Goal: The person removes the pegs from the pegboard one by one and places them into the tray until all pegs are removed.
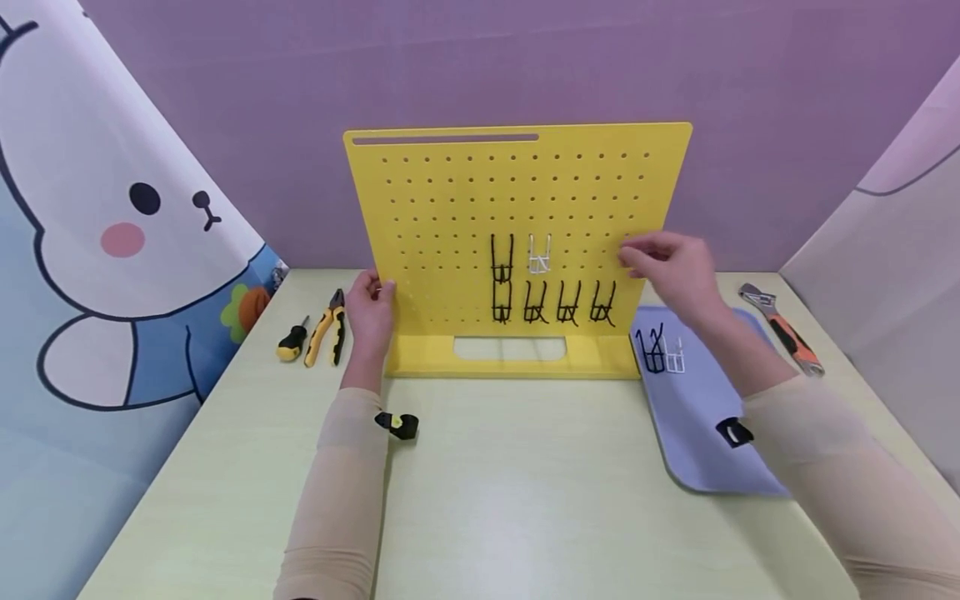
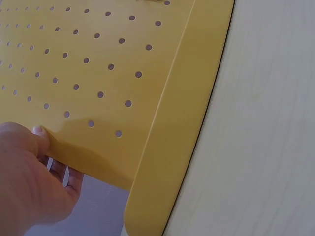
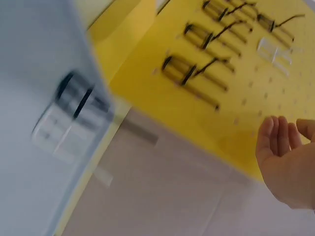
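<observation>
A yellow pegboard (image 1: pixel 442 192) stands upright on its base. My left hand (image 1: pixel 370 312) holds its left edge, the thumb (image 2: pixel 40 132) on the front face and the other fingers behind. Several black wire hooks (image 1: pixel 502 302) hang on the lower middle and right of the board, two of them one above the other. One white wire hook (image 1: pixel 539 254) hangs above the bottom row. By the board's right edge, my right hand (image 1: pixel 675 271) is raised with fingers loosely bent and nothing visible in them; whether it touches the board I cannot tell.
On the right, a light purple tray (image 1: pixel 697 450) carries black wire hooks (image 1: pixel 652 352) and a white one (image 1: pixel 675 358). Beyond it lies an orange-handled adjustable wrench (image 1: pixel 783 329). Left of the board lie a screwdriver (image 1: pixel 292 342) and yellow-black pliers (image 1: pixel 322 333).
</observation>
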